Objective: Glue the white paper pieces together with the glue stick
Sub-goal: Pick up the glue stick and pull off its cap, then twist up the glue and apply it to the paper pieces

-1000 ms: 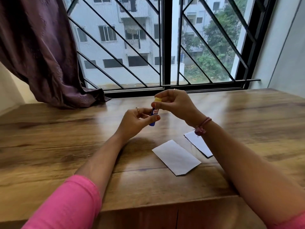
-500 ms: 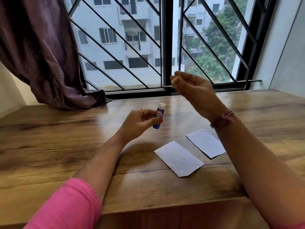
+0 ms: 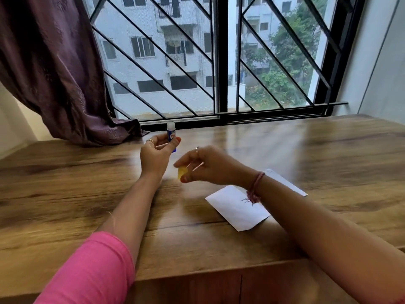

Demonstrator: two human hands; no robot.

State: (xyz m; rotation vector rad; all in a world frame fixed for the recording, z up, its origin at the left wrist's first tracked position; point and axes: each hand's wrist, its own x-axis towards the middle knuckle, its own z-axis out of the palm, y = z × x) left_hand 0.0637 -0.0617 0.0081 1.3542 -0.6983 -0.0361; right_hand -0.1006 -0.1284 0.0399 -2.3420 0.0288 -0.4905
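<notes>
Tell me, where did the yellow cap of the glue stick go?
The yellow cap is pinched in the right hand, low over the wooden table, just right of the left hand that holds the glue stick upright.

Bare counter [image 3: 76, 194] fills the left and lower left of the frame, and more lies open at the right, past the paper. Near the centre, the left hand [image 3: 156, 157] and right hand [image 3: 210, 166] sit close together. Two white paper pieces [image 3: 237, 208] lie right of centre, partly under the right forearm. A purple curtain [image 3: 54, 73] drapes onto the counter's upper-left end, and window bars [image 3: 221, 55] close off the back.
</notes>
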